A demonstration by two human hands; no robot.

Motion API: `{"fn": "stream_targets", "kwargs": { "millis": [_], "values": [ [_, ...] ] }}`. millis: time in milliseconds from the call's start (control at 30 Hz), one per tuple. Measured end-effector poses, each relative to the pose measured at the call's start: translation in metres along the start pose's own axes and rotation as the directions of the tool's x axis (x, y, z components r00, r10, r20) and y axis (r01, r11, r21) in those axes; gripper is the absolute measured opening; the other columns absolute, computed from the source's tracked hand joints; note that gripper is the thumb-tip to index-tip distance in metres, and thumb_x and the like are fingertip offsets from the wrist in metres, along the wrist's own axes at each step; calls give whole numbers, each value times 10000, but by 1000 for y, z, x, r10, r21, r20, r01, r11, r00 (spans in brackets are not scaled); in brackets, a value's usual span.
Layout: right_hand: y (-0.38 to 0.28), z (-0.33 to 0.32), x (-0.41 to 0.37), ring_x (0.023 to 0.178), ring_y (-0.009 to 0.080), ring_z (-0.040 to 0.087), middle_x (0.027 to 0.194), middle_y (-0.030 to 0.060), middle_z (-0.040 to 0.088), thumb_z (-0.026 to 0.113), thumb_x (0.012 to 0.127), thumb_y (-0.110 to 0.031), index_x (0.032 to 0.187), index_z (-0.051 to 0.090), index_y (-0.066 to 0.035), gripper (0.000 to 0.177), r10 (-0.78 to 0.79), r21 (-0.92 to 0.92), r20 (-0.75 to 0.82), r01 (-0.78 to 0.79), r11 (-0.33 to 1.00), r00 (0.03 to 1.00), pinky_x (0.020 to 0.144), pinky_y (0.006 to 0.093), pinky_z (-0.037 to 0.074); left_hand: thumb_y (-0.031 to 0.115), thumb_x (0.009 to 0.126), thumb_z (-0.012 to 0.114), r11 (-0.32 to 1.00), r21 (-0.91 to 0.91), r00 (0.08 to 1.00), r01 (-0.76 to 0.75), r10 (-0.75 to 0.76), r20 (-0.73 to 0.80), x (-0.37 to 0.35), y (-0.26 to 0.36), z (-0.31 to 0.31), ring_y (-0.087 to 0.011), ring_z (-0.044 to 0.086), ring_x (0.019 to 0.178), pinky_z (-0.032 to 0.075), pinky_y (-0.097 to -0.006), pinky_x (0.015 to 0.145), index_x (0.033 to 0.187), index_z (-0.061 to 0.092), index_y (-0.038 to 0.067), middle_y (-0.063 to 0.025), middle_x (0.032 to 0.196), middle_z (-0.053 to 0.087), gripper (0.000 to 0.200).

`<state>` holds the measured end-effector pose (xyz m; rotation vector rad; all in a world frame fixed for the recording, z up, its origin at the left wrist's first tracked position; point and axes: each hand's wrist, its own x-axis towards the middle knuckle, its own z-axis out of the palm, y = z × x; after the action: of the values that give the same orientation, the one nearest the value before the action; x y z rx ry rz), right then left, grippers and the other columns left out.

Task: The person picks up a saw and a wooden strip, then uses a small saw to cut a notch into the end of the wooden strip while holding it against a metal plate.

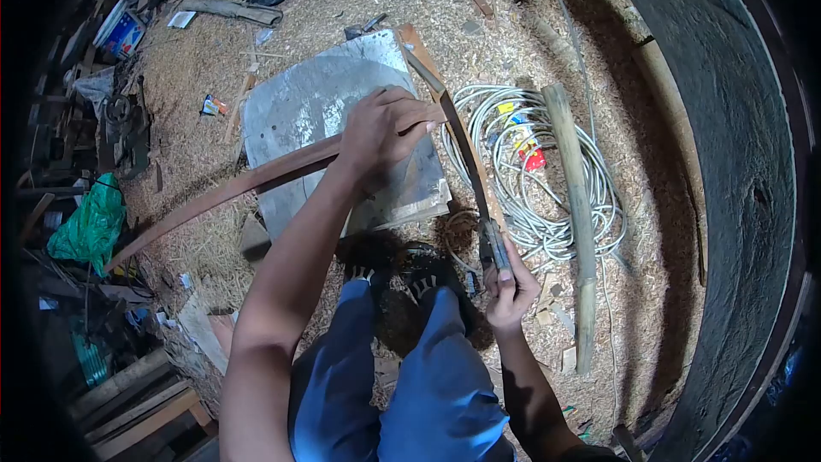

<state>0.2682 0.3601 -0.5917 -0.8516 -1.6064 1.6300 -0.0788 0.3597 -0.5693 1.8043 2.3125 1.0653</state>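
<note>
My left hand presses down on a long curved brown wooden strip that lies across a grey metal sheet on the sawdust floor. My right hand grips the handle of a long blade-like tool, a saw or machete, whose far end reaches up to the strip's end near my left fingers. My blue trouser legs and dark shoes are below the sheet.
A coil of white cable lies right of the tool, with a thick bamboo-like pole across it. A big curved dark wall stands at right. A green bag, planks and clutter line the left.
</note>
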Motion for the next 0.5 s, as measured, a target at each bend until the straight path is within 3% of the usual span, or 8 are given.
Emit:
{"fn": "stream_targets", "kwargs": {
  "millis": [233, 300, 333, 433, 500],
  "values": [
    [-1, 11, -8, 557, 65, 434, 656, 4, 522, 546, 1062, -268, 1440, 546, 139, 555, -100, -133, -9, 98, 986, 995, 520, 249, 349, 244, 836, 832, 996, 57, 997, 71, -71, 1, -3, 5, 4, -287, 702, 921, 562, -395, 825, 1028, 822, 148, -40, 1011, 768, 215],
    [-10, 13, -10, 682, 87, 556, 830, 91, 703, 589, 992, -234, 1375, 637, 100, 511, 38, -139, -45, -44, 989, 998, 662, 266, 479, 243, 839, 829, 995, 71, 998, 63, -62, -17, -8, 6, 7, -290, 703, 917, 560, -397, 829, 1026, 823, 146, -40, 1013, 769, 211],
    [-9, 6, -14, 699, 102, 608, 995, 172, 769, 601, 972, -220, 1367, 641, 100, 510, 123, -159, -24, -125, 979, 992, 691, 283, 515, 241, 837, 830, 997, 38, 998, 60, -60, -19, -7, 5, 6, -290, 704, 917, 561, -397, 829, 1021, 824, 146, -42, 1016, 770, 208],
    [-5, 8, -11, 718, 131, 661, 1116, 240, 769, 601, 953, -197, 1362, 646, 96, 506, 10, -175, -40, -17, 984, 999, 698, 298, 537, 233, 833, 830, 998, -16, 998, 64, -64, -23, -2, 7, 4, -285, 707, 922, 562, -397, 829, 1010, 827, 149, -47, 1019, 772, 197],
    [-10, 9, -7, 722, 159, 683, 1133, 257, 761, 597, 937, -178, 1363, 646, 94, 508, 18, -214, -2, -18, 977, 1000, 696, 310, 545, 227, 831, 829, 996, -41, 996, 82, -83, -29, -2, 7, 4, -281, 709, 926, 563, -397, 828, 1005, 828, 152, -49, 1019, 774, 190]
  ]
}}
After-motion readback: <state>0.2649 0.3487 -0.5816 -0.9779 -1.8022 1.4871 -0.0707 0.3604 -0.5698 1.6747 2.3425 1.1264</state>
